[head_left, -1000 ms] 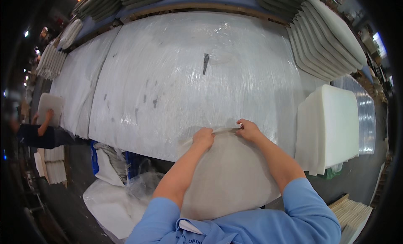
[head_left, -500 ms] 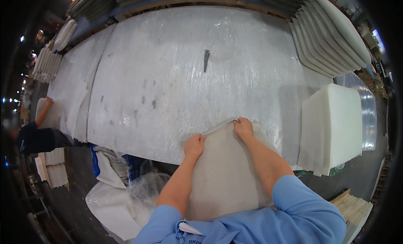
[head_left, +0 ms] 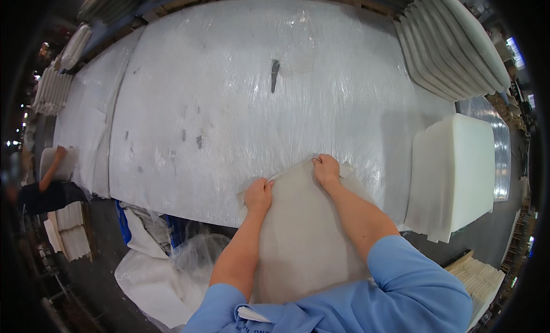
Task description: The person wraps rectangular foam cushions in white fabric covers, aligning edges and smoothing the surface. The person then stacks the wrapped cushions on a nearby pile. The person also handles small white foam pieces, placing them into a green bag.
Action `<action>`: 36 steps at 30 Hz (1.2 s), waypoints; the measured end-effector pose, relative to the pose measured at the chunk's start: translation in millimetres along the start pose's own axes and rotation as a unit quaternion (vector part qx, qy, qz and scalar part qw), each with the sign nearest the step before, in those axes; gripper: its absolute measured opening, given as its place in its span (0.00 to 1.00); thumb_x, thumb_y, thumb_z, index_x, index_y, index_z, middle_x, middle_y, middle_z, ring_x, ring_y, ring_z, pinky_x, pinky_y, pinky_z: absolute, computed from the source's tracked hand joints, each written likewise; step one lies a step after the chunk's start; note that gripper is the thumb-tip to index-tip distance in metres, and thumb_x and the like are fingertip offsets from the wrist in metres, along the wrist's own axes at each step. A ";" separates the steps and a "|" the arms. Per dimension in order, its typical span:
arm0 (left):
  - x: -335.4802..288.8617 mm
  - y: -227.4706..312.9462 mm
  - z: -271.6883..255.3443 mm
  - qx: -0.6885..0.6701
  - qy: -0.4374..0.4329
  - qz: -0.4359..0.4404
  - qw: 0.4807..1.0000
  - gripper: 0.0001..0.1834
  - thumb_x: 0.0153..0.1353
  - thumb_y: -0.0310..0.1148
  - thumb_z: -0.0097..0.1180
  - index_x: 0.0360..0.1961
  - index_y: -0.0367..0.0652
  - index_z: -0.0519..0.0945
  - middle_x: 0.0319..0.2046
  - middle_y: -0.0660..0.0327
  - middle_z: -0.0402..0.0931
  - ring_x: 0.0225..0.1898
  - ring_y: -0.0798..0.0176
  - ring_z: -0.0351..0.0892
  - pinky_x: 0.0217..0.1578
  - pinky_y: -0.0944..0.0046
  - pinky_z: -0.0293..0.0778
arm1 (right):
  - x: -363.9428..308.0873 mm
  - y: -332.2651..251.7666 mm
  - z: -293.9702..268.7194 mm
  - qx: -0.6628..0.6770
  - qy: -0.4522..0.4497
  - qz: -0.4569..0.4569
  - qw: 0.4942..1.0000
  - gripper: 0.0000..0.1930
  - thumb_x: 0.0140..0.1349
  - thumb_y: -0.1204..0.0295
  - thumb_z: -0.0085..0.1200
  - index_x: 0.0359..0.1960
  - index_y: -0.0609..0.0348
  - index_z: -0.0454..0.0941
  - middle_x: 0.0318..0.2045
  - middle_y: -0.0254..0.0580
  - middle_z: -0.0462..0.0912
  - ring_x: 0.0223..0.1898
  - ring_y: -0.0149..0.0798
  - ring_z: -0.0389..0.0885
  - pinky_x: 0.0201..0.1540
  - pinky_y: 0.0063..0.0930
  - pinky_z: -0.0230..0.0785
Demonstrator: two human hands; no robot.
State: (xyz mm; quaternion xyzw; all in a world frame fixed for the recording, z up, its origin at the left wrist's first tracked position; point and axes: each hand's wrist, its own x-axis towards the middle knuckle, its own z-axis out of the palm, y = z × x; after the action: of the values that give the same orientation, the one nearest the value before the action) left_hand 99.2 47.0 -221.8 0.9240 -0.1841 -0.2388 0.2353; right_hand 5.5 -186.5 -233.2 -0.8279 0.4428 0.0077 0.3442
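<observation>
A beige fabric piece (head_left: 309, 235) hangs between my forearms, its far edge raised over the near side of a plastic-wrapped table (head_left: 229, 121). On the left end of that edge my left hand (head_left: 259, 194) is closed, thumb pressed against the fingers. My right hand (head_left: 326, 170) pinches the edge farther right and a little farther from me. A corner of the fabric sticks out just right of the right hand. Whether something else lies inside or under the fabric is hidden.
A stack of white pads (head_left: 472, 167) stands at the table's right, with several grey-white pads (head_left: 447, 46) upright behind it. A dark narrow mark (head_left: 275, 76) shows on the plastic. Clear plastic and white sheeting (head_left: 166, 281) lie lower left. A co-worker (head_left: 46, 190) reaches over the far left.
Both my hands have shifted slightly up and left in view, still gripping the fabric edge. The whole view has shifted a little. The co-worker's arm remains stretched out.
</observation>
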 end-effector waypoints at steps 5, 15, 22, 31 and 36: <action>-4.9 -19.0 -43.3 0.034 -0.118 0.003 0.992 0.22 0.64 0.49 0.62 0.49 0.42 0.84 0.48 0.48 0.84 0.52 0.43 0.81 0.51 0.48 0.76 | 5.9 -2.9 -57.5 -0.167 -0.188 -0.038 0.967 0.14 0.64 0.60 0.60 0.43 0.57 0.86 0.46 0.50 0.87 0.50 0.53 0.84 0.51 0.46 0.76; -14.6 -50.7 -28.2 0.059 0.017 -0.044 0.997 0.18 0.66 0.47 0.60 0.44 0.44 0.85 0.42 0.47 0.83 0.45 0.40 0.82 0.44 0.43 0.76 | 4.7 26.0 -56.6 -0.117 -0.010 0.075 0.990 0.14 0.67 0.59 0.60 0.42 0.56 0.85 0.44 0.47 0.87 0.49 0.53 0.84 0.50 0.45 0.75; -9.6 -59.6 -4.5 0.023 0.123 0.018 0.992 0.13 0.68 0.42 0.58 0.35 0.43 0.81 0.33 0.49 0.80 0.36 0.39 0.80 0.37 0.42 0.74 | 19.4 39.6 -36.4 -0.092 0.031 0.042 0.994 0.15 0.68 0.59 0.56 0.38 0.59 0.84 0.41 0.52 0.84 0.45 0.59 0.82 0.50 0.49 0.74; -18.0 -39.7 -28.4 0.000 0.087 -0.012 0.996 0.12 0.69 0.40 0.57 0.46 0.45 0.81 0.42 0.47 0.79 0.45 0.39 0.80 0.47 0.44 0.75 | 18.6 31.4 -56.9 -0.108 -0.023 0.000 0.994 0.18 0.66 0.58 0.57 0.50 0.57 0.80 0.51 0.54 0.80 0.50 0.58 0.80 0.54 0.48 0.73; -83.6 -8.6 -63.8 -0.008 0.000 0.105 0.994 0.30 0.70 0.44 0.55 0.68 0.40 0.70 0.68 0.44 0.67 0.68 0.37 0.67 0.67 0.46 0.65 | -58.7 -1.0 -101.9 -0.143 -0.188 -0.175 0.956 0.32 0.68 0.52 0.56 0.70 0.51 0.67 0.69 0.51 0.68 0.65 0.57 0.72 0.66 0.52 0.65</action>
State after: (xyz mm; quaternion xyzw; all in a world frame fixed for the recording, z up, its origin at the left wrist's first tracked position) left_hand 66.5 114.1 -147.3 0.8977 -0.2786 -0.2136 0.2663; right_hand -59.2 -202.2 -136.3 -0.9167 0.2126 0.1659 0.2949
